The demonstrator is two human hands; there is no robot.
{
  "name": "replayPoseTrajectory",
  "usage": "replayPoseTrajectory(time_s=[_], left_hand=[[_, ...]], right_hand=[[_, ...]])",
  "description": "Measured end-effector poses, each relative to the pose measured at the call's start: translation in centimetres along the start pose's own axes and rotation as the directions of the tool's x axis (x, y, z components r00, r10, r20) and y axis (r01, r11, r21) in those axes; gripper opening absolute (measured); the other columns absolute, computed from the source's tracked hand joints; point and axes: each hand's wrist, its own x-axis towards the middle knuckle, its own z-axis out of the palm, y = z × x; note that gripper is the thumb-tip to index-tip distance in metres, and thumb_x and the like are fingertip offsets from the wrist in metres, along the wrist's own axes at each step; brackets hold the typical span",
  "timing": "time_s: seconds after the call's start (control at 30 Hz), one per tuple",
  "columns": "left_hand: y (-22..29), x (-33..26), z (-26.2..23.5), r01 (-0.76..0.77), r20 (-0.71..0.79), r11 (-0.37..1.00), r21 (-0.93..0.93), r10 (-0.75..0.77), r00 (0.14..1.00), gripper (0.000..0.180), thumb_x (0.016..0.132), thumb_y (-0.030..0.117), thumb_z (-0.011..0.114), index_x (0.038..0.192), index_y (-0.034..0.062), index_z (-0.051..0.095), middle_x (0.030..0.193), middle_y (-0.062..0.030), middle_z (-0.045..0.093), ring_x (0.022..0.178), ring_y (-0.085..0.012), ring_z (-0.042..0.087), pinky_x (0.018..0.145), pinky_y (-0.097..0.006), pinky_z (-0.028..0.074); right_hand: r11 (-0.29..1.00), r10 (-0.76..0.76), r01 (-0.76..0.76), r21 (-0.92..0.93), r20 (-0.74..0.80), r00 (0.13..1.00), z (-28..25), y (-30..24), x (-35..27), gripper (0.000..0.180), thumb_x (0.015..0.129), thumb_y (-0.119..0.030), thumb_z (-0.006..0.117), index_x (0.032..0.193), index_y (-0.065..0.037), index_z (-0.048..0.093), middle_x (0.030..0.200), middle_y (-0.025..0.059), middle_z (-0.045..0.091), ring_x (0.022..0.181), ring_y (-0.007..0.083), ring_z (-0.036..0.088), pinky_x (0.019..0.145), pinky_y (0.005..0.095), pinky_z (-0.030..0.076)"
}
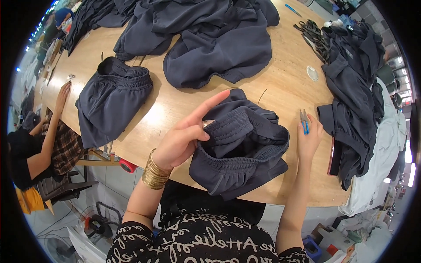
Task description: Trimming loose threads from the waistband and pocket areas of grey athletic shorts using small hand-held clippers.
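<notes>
Dark navy elastic-waist trousers [232, 168] lie bunched on the table in front of me, their gathered waistband facing me and partly open. At the waistband's left side, my left hand [184, 133] pinches the cloth under its thumb, while the index finger points out straight. The remaining left fingers are partly hidden by the fabric. To the right of the garment, my right hand [310, 133] is closed around small thread snips [305, 125] with blue handles. The snips' metal blades point away from me and stand apart from the cloth.
A wooden table [289, 74] carries another elastic-waist garment [114, 98] at left and a dark garment pile [210, 39] at the far side. More dark clothes [355, 101] line the right edge, beside a bundle of cords [315, 41]. A co-worker's hand [63, 94] rests at the left edge.
</notes>
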Motion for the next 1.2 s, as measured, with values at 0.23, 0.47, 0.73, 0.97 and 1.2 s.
replayPoseTrajectory(time_s=[0.23,0.47,0.73,0.97,1.2], left_hand=[[-0.4,-1.7,2.8,-0.331,0.247,0.738,0.588,0.226,0.942,0.051,0.082,0.001,0.062,0.131,0.001,0.046,0.141,-0.0168,0.04,0.132,-0.0287,0.037,0.106,-0.04,0.03],[-4.5,-3.1,8.8,-0.186,0.784,0.931,0.315,-0.145,0.603,0.065,0.084,-0.004,0.042,0.145,0.015,0.029,0.143,-0.0075,0.04,0.113,-0.0305,0.054,0.095,-0.034,0.042],[-4.1,-2.5,5.8,-0.164,0.423,0.868,0.47,-0.058,0.905,0.045,0.091,0.001,0.046,0.136,0.0064,0.044,0.135,-0.0054,0.048,0.122,-0.0167,0.047,0.104,-0.029,0.034],[-1.4,-3.0,-4.5,-0.113,-0.243,0.979,-0.171,0.069,0.967,0.048,0.085,-0.002,0.054,0.131,0.0064,0.047,0.124,-0.0081,0.055,0.118,-0.017,0.049,0.097,-0.032,0.041],[-1.3,-5.7,-1.8,-0.01,-0.356,0.824,0.566,0.255,0.899,0.051,0.086,0.011,0.061,0.133,0.0071,0.042,0.134,-0.0088,0.044,0.111,-0.0186,0.051,0.088,-0.029,0.047]], right_hand=[[0.575,-0.542,0.007,0.818,0.376,0.751,-6.2,-10.9,-6.2,0.028,0.083,-0.006,0.062,0.11,-0.003,0.058,0.109,0.0083,0.061,0.101,0.0196,0.057,0.087,0.0328,0.046],[0.467,-0.528,-0.17,0.868,0.428,0.733,-5.8,3.3,-15.4,0.042,0.083,-0.008,0.062,0.123,-0.002,0.051,0.127,0.0103,0.052,0.115,0.0211,0.051,0.096,0.0333,0.041],[0.482,-0.542,-0.313,0.818,0.56,0.627,0.6,-9.4,-6.0,0.05,0.084,-0.009,0.063,0.13,-0.002,0.046,0.135,0.0111,0.045,0.122,0.0219,0.045,0.102,0.0331,0.037],[0.359,-0.505,-0.439,0.824,0.567,0.651,-4.7,-12.6,-3.9,0.042,0.088,-0.009,0.057,0.128,0.002,0.047,0.131,0.0118,0.05,0.121,0.0208,0.046,0.102,0.0322,0.035],[0.129,0.103,-0.094,0.987,0.081,0.991,-10.3,-15.8,-2.3,0.033,0.086,-0.003,0.053,0.118,0.005,0.055,0.12,0.012,0.057,0.112,0.0221,0.053,0.098,0.0342,0.039]])
